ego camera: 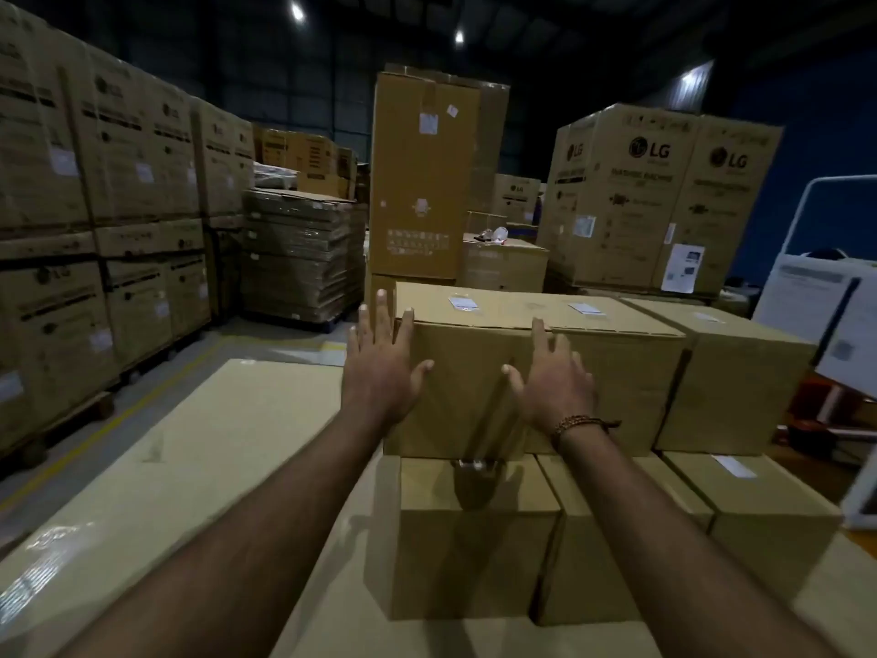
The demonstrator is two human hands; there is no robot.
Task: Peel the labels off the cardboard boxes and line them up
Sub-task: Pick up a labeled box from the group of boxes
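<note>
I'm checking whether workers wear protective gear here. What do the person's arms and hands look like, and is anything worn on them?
Both forearms are bare, with no sleeves reaching into view, and neither the left hand nor the right hand wears a glove. The only item worn is a thin beaded bracelet, brownish with orange tones, around the right wrist. No watch or rings can be made out.

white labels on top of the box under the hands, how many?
2: one white label left of centre, another right of centre on the brown cardboard box top. Far edge may hide more.
</note>
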